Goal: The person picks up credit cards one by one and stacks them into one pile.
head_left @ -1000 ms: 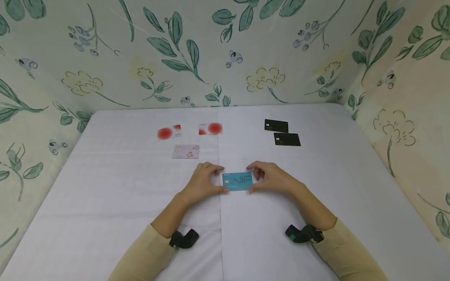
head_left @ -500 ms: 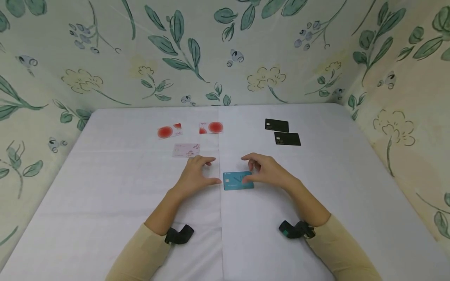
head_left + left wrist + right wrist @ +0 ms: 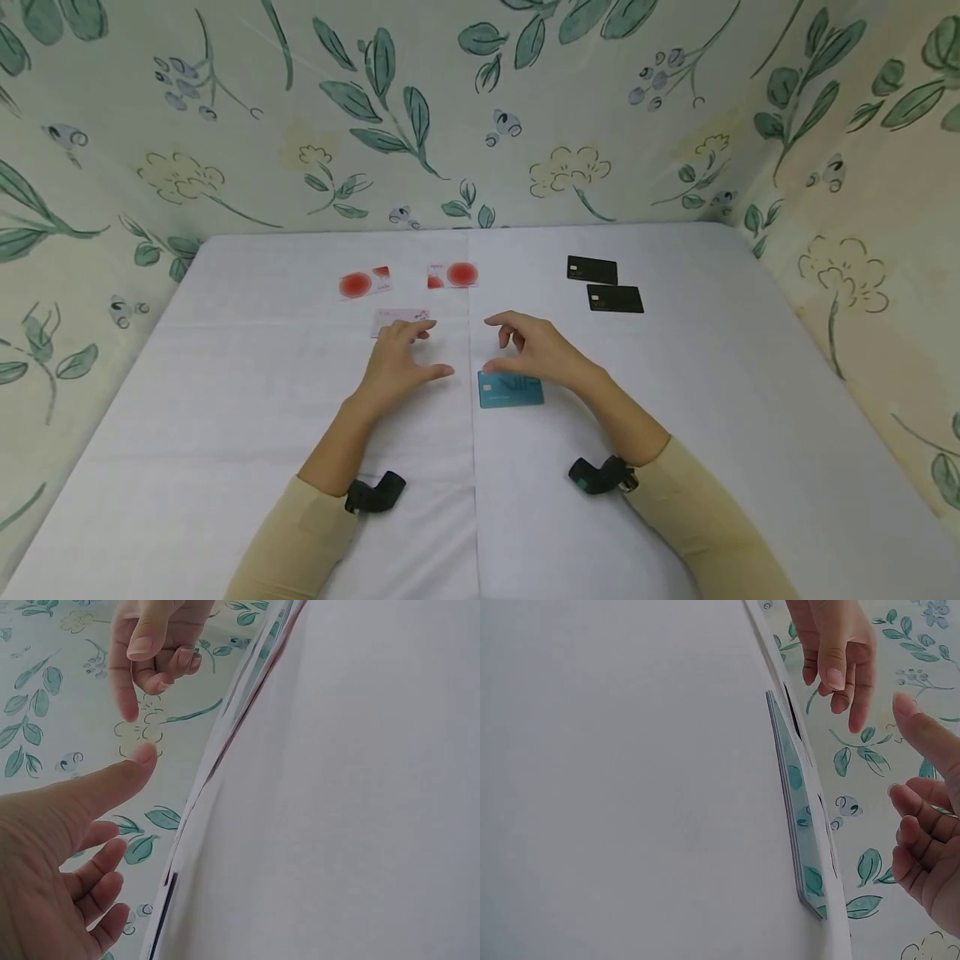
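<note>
In the head view a blue VIP card (image 3: 512,393) lies flat on the white cloth, near the middle. My right hand (image 3: 543,350) hovers over its far edge, with the thumb covering part of the card's top. In the right wrist view the blue card (image 3: 798,802) is seen almost edge-on, glossy, with a layered-looking edge. To the left, my left hand (image 3: 393,367) is held apart from the blue card, thumb out and fingers loosely bent. It partly hides a pale pink card (image 3: 397,316). Neither hand holds anything.
Two red-and-white cards (image 3: 365,284) lie farther back on the left. Two black VIP cards (image 3: 615,298) lie at the back right, almost touching. The table, covered by a white cloth (image 3: 225,417), meets a leaf-patterned curtain (image 3: 420,192) behind.
Both hands have let go of the blue card's ends. The left hand has moved left and away, the right hand left and over the card's far edge. The card stays put.
</note>
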Tool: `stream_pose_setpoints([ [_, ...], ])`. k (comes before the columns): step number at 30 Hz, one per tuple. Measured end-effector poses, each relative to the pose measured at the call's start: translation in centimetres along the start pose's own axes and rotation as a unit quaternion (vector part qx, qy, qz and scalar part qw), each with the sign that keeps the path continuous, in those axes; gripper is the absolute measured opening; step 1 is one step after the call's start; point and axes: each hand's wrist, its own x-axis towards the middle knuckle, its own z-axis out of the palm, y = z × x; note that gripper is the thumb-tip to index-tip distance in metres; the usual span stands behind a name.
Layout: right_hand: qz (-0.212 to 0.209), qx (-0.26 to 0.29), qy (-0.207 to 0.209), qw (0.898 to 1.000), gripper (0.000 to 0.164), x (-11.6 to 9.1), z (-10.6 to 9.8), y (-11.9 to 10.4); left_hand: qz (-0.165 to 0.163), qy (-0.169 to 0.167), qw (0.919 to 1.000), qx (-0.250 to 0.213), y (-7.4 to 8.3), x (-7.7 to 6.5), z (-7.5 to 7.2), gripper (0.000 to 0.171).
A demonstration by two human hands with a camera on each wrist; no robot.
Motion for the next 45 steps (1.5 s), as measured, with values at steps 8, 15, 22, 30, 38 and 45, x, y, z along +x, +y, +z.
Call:
stream_pose_setpoints([
  [8,-0.002,-0.007,-0.006,1.000,0.071,2.0,0.7,-0.5,-0.007,0.027,0.9995,0.015,-0.6,0.9,-0.8,0.076],
  [15,0.023,-0.018,-0.030,0.999,0.075,3.5,1.6,-0.9,-0.059,0.024,0.9979,0.013,-1.6,0.9,-1.8,0.079],
  [22,0.046,-0.036,-0.055,0.997,0.076,4.9,2.2,-1.2,-0.103,0.030,0.9942,0.008,-3.2,0.8,-2.8,0.081],
  [30,0.066,-0.043,-0.069,0.994,0.076,6.7,2.6,-1.6,-0.154,0.038,0.9874,-0.001,-4.6,1.5,-3.5,0.082],
  [38,0.066,-0.052,-0.087,0.993,0.079,9.2,4.0,-2.2,-0.153,0.064,0.9862,0.003,-6.8,2.0,-3.2,0.079],
  [45,0.105,-0.093,-0.119,0.983,0.081,10.1,5.3,-2.3,-0.126,0.046,0.9903,0.035,-7.7,2.2,-2.3,0.081],
])
